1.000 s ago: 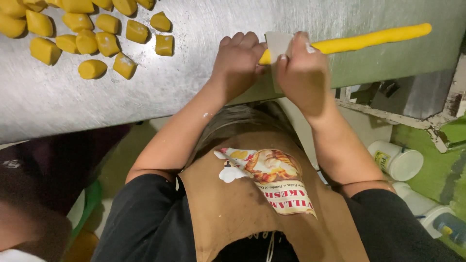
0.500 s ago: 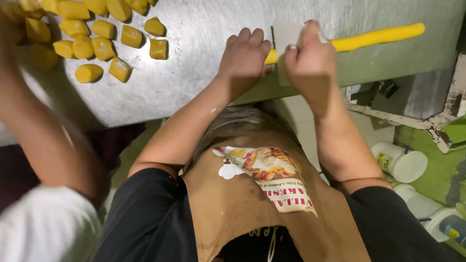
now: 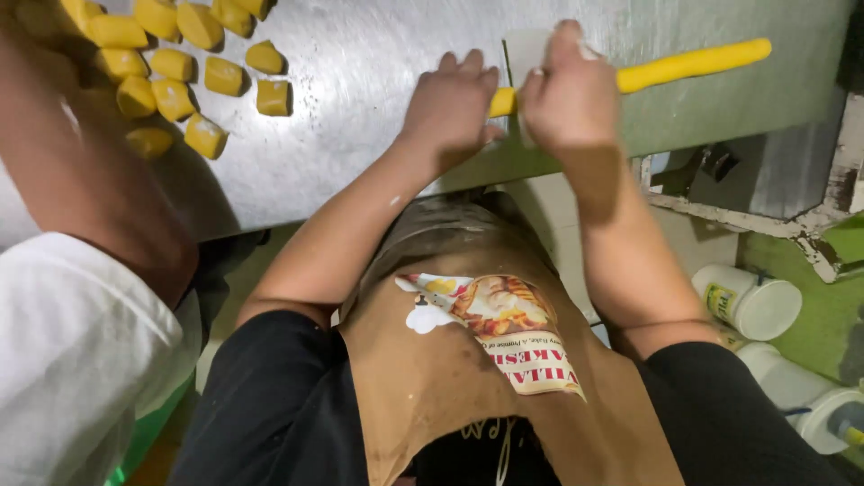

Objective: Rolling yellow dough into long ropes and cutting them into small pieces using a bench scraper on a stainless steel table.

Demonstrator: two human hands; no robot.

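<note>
A long yellow dough rope (image 3: 693,63) lies across the steel table (image 3: 360,81), running right from my hands. My right hand (image 3: 567,94) grips a flat pale scraper (image 3: 524,56), its blade standing across the rope's near end. My left hand (image 3: 450,108) rests with fingers curled over the rope's cut end (image 3: 500,101) just left of the blade; what lies under its palm is hidden. Several cut yellow dough pieces (image 3: 193,76) sit in a cluster at the table's upper left.
A co-worker's arm and white sleeve (image 3: 81,297) reach in over the left edge, by the dough pieces. White lidded tubs (image 3: 751,301) stand on the floor at the right, below the table. I wear a brown apron (image 3: 468,378).
The co-worker's arm came in from the left and now stretches toward the dough pieces. My right hand has stayed on the scraper at the rope's end.
</note>
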